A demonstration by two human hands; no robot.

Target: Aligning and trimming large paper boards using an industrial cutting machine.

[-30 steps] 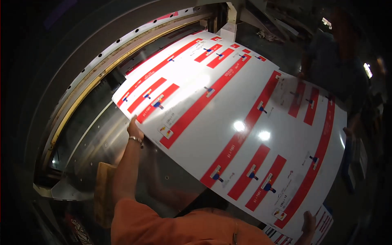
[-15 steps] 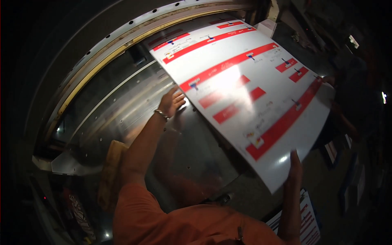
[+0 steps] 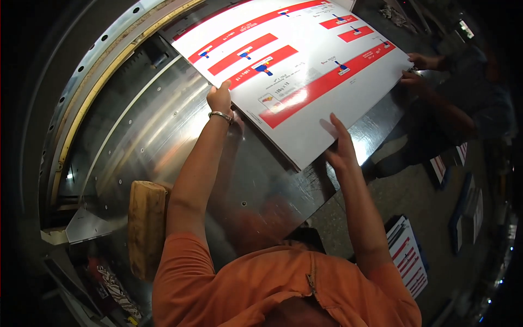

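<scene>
Large white printed sheets [image 3: 310, 117] with red bands and small blue figures lie over the metal table; their near edge looks thick, like a stack. My left hand [image 3: 220, 99], with a bracelet at its wrist, holds the left edge, its thumb on top and the other fingers hidden. Gripping the near edge is my right hand [image 3: 343, 144], thumb over the top and fingers underneath. At the right corner, a co-worker's hands [image 3: 418, 62] hold the same sheets from the other side.
The shiny metal table [image 3: 180, 136] spreads under the sheets. A worn yellowish block [image 3: 147, 229] rests beside my left arm. A dark machine frame with a yellow strip [image 3: 68, 136] curves along the left. More printed sheets [image 3: 409, 259] stand low at the right.
The sheets have come down onto the table and shifted toward the far left. My left hand went from open beside the edge to gripping it; my right hand moved forward and left with the sheets.
</scene>
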